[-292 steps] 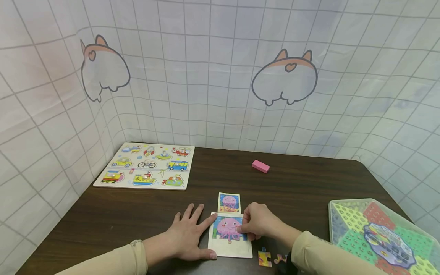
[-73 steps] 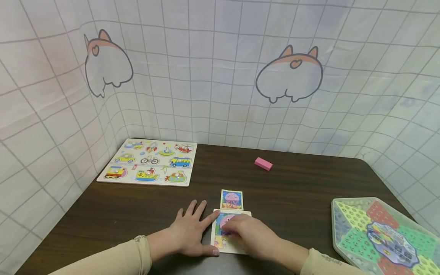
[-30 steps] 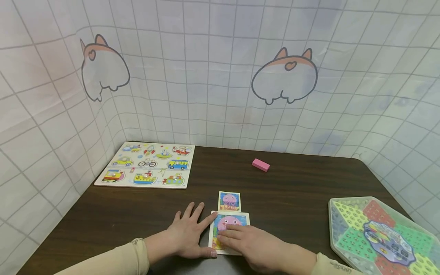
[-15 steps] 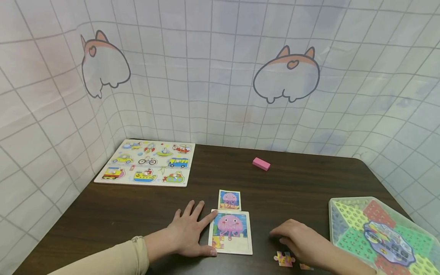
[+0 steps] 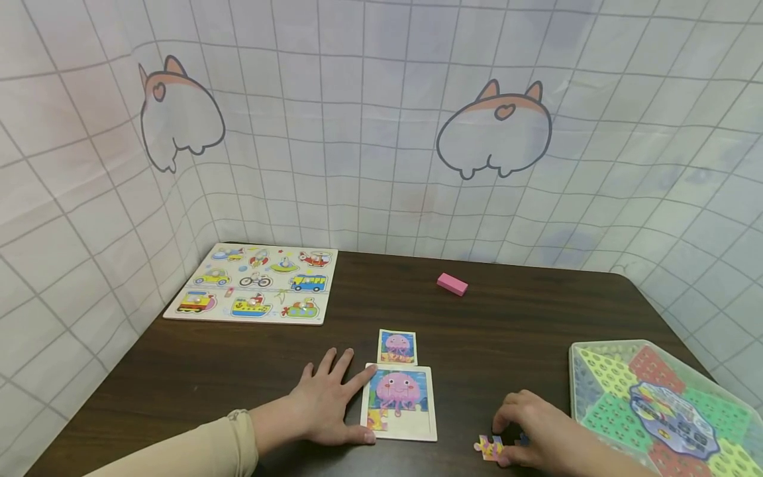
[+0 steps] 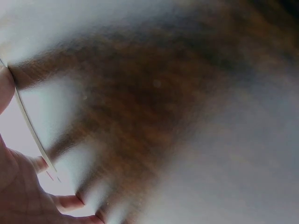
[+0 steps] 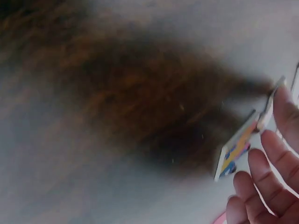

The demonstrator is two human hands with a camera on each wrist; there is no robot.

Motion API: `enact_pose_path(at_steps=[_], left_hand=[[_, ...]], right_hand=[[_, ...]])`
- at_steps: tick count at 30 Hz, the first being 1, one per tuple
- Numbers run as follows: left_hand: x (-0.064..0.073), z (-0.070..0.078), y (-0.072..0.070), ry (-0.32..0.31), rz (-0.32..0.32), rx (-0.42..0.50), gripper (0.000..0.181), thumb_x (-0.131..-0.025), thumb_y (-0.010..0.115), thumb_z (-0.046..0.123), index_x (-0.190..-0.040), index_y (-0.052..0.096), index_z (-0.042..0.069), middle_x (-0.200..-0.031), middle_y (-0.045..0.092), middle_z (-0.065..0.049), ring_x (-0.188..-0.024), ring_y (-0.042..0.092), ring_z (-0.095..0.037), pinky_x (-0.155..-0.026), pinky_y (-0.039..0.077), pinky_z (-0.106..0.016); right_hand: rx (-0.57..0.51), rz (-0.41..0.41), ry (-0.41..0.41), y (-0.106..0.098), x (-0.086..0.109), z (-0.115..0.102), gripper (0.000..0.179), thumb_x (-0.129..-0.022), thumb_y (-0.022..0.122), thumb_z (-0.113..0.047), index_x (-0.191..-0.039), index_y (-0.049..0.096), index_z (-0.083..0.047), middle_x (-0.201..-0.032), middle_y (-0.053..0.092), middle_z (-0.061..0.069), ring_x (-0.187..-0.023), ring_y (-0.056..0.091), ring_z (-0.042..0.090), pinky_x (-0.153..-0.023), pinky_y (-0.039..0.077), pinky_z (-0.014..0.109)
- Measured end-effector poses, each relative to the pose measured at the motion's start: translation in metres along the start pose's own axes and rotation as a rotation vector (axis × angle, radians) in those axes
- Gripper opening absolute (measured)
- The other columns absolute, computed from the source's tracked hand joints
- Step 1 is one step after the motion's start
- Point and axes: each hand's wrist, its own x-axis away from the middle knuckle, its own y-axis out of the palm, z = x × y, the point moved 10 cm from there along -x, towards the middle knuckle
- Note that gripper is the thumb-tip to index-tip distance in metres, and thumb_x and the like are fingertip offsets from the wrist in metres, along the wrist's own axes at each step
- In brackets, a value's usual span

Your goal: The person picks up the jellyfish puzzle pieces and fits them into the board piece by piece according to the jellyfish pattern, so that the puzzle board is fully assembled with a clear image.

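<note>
A square jigsaw frame (image 5: 398, 403) lies in front of me, bearing a pink jellyfish picture with a yellow piece in its lower left corner. Bare pale backing shows at its lower right. My left hand (image 5: 324, 407) lies spread on the table, index fingertip and thumb at the frame's left edge. To the right, my right hand (image 5: 545, 430) has its thumb and index finger at opposite edges of a loose puzzle piece (image 5: 490, 448). A second puzzle piece (image 7: 236, 147), partly hidden by this hand in the head view, lies beside the fingers.
A small jellyfish picture card (image 5: 397, 347) touches the frame's far edge. Further off are a vehicle peg puzzle (image 5: 250, 285) at the left and a pink block (image 5: 452, 284). A clear board-game box (image 5: 661, 404) stands close to the right arm. Patterned cloth walls enclose the table.
A yellow piece has come into the frame's lower left corner. My right hand has left the frame for the loose pieces at the right. The left hand stays at the frame.
</note>
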Motion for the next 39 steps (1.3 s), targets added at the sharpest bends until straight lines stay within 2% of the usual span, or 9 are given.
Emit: enact_pose_path(at_steps=[6,12,14,18,23,28,32,36,39], left_hand=[[0.001,-0.001,0.0,-0.001,0.002,0.005,0.1,-0.079,0.063,0.081,-0.161,0.031,0.033,-0.166,0.029,-0.018,-0.151,0.027,-0.047,-0.109,0.034,-0.072],[0.001,-0.001,0.001,-0.002,-0.006,0.02,0.1,-0.079,0.063,0.081,-0.161,0.031,0.033,-0.166,0.029,-0.018,-0.151,0.027,-0.047,-0.109,0.034,-0.072],[0.001,-0.002,0.002,-0.003,-0.007,0.019,0.1,-0.079,0.063,0.081,-0.161,0.031,0.033,-0.166,0.029,-0.018,-0.151,0.027,-0.047,-0.109,0.033,-0.072],[0.0,-0.002,0.002,-0.006,-0.01,0.012,0.1,-0.079,0.063,0.081,-0.161,0.031,0.033,-0.166,0.028,-0.017,-0.152,0.026,-0.047,-0.109,0.033,-0.072],[0.0,-0.002,0.002,-0.013,-0.015,0.005,0.1,-0.079,0.063,0.082,-0.161,0.03,0.034,-0.167,0.028,-0.017,-0.152,0.026,-0.046,-0.11,0.033,-0.072],[0.0,-0.002,0.001,-0.016,-0.011,-0.001,0.1,-0.079,0.062,0.082,-0.161,0.03,0.035,-0.167,0.027,-0.017,-0.152,0.026,-0.045,-0.11,0.033,-0.071],[0.0,-0.002,0.0,-0.019,-0.011,-0.002,0.101,-0.079,0.062,0.083,-0.161,0.03,0.035,-0.167,0.027,-0.017,-0.153,0.025,-0.045,-0.111,0.033,-0.071],[0.0,-0.002,0.001,-0.025,-0.018,-0.002,0.101,-0.078,0.062,0.084,-0.161,0.029,0.035,-0.167,0.027,-0.017,-0.153,0.025,-0.045,-0.111,0.032,-0.07],[0.0,-0.002,0.001,-0.023,-0.016,0.0,0.102,-0.078,0.061,0.084,-0.161,0.029,0.035,-0.167,0.027,-0.017,-0.153,0.024,-0.044,-0.111,0.033,-0.07]], right_hand=[[0.013,0.012,-0.008,0.002,-0.008,-0.01,0.021,-0.088,0.082,-0.031,-0.09,0.062,-0.024,-0.088,0.055,-0.017,-0.081,0.044,-0.001,-0.065,0.042,0.021],[-0.087,0.025,0.001,0.001,-0.017,-0.014,0.029,-0.087,0.082,-0.021,-0.087,0.053,-0.024,-0.085,0.054,-0.02,-0.08,0.049,-0.006,-0.066,0.046,0.021],[-0.17,0.009,0.014,0.002,-0.02,-0.015,0.027,-0.088,0.081,-0.019,-0.088,0.054,-0.023,-0.084,0.058,-0.019,-0.074,0.051,-0.006,-0.059,0.048,0.021],[-0.352,-0.012,0.081,-0.001,-0.03,-0.018,0.021,-0.092,0.077,-0.02,-0.088,0.056,-0.018,-0.08,0.061,-0.015,-0.068,0.052,-0.005,-0.056,0.046,0.02],[-0.487,-0.025,0.156,0.001,-0.056,-0.031,0.015,-0.094,0.075,-0.019,-0.088,0.062,-0.013,-0.075,0.065,-0.008,-0.066,0.056,0.0,-0.06,0.047,0.022],[-0.558,-0.046,0.181,0.01,-0.079,-0.046,0.015,-0.095,0.074,-0.017,-0.086,0.065,-0.009,-0.073,0.069,-0.001,-0.063,0.063,0.006,-0.056,0.047,0.022],[-0.606,-0.046,0.222,0.018,-0.091,-0.049,0.017,-0.094,0.075,-0.015,-0.083,0.066,-0.007,-0.069,0.07,0.004,-0.06,0.066,0.012,-0.05,0.044,0.022],[-0.626,-0.062,0.25,0.026,-0.099,-0.049,0.017,-0.093,0.076,-0.015,-0.081,0.069,-0.007,-0.065,0.07,0.006,-0.058,0.067,0.01,-0.048,0.038,0.021],[-0.618,-0.076,0.26,0.03,-0.104,-0.05,0.016,-0.092,0.076,-0.015,-0.08,0.07,-0.007,-0.064,0.07,0.004,-0.057,0.066,0.008,-0.051,0.039,0.02]])
